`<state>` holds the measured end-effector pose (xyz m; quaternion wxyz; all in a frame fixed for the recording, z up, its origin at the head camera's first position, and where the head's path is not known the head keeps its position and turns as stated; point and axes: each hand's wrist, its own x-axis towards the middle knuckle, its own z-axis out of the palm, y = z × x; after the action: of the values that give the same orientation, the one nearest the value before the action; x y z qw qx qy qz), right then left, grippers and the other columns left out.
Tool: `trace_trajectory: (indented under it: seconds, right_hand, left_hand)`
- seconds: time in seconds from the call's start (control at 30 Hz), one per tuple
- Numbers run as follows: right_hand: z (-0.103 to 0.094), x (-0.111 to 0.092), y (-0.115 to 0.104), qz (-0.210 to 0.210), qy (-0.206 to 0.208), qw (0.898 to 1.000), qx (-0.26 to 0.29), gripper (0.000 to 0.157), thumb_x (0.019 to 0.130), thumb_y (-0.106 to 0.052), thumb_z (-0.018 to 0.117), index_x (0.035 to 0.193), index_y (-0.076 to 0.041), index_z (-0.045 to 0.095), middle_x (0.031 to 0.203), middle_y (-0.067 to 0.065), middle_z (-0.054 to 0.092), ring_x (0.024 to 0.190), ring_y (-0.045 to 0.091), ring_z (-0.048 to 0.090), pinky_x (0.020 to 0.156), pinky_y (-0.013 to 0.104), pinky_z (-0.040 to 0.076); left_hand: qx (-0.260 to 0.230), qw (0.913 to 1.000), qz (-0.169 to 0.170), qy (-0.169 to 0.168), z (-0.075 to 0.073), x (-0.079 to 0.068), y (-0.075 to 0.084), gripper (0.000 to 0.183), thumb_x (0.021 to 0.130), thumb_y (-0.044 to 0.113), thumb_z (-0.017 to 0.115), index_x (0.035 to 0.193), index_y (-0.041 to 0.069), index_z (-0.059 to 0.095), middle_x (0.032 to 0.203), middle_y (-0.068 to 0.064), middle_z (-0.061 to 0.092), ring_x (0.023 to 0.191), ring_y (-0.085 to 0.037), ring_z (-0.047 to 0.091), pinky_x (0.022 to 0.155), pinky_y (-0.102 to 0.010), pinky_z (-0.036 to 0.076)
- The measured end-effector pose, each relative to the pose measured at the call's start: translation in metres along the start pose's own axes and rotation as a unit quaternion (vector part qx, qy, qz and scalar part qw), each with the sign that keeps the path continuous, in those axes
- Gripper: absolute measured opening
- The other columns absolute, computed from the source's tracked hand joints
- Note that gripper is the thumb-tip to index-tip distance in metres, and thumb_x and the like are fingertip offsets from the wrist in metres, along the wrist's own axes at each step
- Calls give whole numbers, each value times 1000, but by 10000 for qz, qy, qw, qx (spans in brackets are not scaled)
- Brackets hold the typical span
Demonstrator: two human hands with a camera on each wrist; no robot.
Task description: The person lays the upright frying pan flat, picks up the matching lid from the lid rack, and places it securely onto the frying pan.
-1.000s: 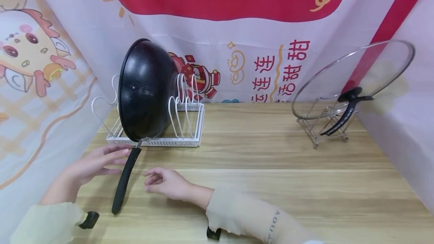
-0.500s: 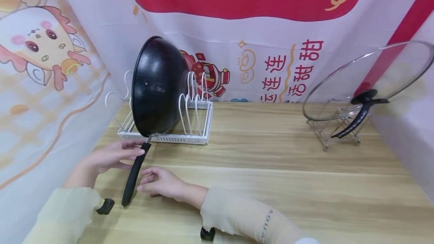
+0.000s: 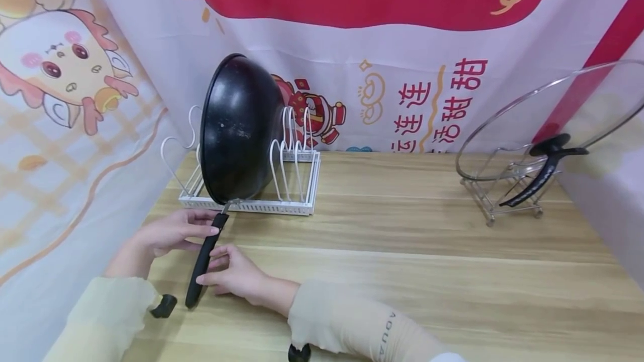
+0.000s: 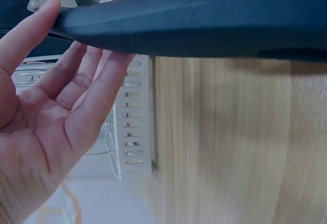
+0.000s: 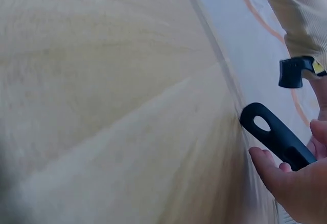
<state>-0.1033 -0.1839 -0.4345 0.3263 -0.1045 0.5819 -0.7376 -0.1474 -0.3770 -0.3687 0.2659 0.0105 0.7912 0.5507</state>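
A black wok [image 3: 241,133] stands on its side in a white wire rack [image 3: 297,206], its handle [image 3: 201,264] slanting toward me over the table. My left hand [image 3: 173,233] holds the handle near its metal neck. In the left wrist view the left thumb lies at the neck, and the left fingers [image 4: 110,76] reach behind the handle. Lower down, my right hand [image 3: 238,275] is at the handle's right side, fingers loosely bent. Its thumb overlaps the handle in the head view; firm contact cannot be made out. The right wrist view shows the handle's holed end [image 5: 260,122] beyond that hand.
At the right, a glass lid [image 3: 513,110] with a black handle leans in a small metal stand [image 3: 490,205]. Printed cloth [image 3: 362,38] hangs behind and along the left side of the wooden table [image 3: 427,295].
My right hand has moved left to the handle, and the left thumb and fingers have come closer around the neck. The wok stays in the rack; the head view has shifted.
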Motion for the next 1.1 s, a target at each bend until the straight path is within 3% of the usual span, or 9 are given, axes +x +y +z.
trace_trajectory:
  seconds: [0.17, 0.33, 0.53, 0.8, 0.97, 1.1]
  right_hand:
    - [11, 6, 4, 127, 355, 9980, 512, 48, 87, 9, 71, 125, -6, 46, 97, 5, 60, 79, 16, 64, 80, 48, 61]
    - [18, 13, 4, 124, 484, 9942, 949, 40, 87, 10, 69, 119, -5, 49, 94, 6, 63, 80, 18, 65, 85, 49, 59]
    - [26, 17, 8, 7, 769, 9910, 1097, 40, 87, 15, 66, 114, -8, 50, 89, 6, 62, 73, 18, 64, 78, 45, 61]
    - [31, 17, 13, -141, 797, 9923, 937, 40, 87, 17, 65, 112, -9, 48, 84, 3, 55, 73, 18, 64, 76, 45, 62]
    - [32, 15, 16, -426, 796, 9959, 27, 44, 87, 15, 68, 118, -7, 48, 86, 4, 53, 71, 14, 61, 70, 35, 62]
    - [30, 14, 15, -751, 866, 9867, -1150, 46, 87, 8, 75, 121, -6, 48, 84, 0, 56, 68, 5, 54, 62, 21, 52]
  left_hand:
    - [-170, 9998, 28, -46, -4, 0, -3, 65, 102, 12, 62, 148, -20, 29, 129, -14, 63, 108, -10, 63, 95, -49, 55]
    - [-296, 9994, 66, -162, -6, 3, -5, 64, 103, 12, 61, 148, -20, 29, 129, -12, 65, 112, -17, 64, 95, -46, 55]
    - [-272, 9995, 40, -173, -7, 6, -3, 65, 102, 13, 62, 149, -19, 30, 129, -13, 65, 110, -14, 64, 96, -42, 55]
    - [-414, 9981, 170, -419, -10, 7, -6, 59, 104, 13, 60, 146, -19, 35, 128, -12, 68, 116, -16, 64, 96, -33, 54]
    - [-782, 9940, 366, -669, -9, 8, -16, 45, 106, 9, 55, 141, -17, 44, 123, -11, 71, 114, -17, 67, 95, -31, 54]
    - [-968, 9900, 608, -827, -9, 10, -17, 37, 105, 6, 54, 138, -13, 50, 119, -9, 73, 113, -19, 68, 96, -31, 55]
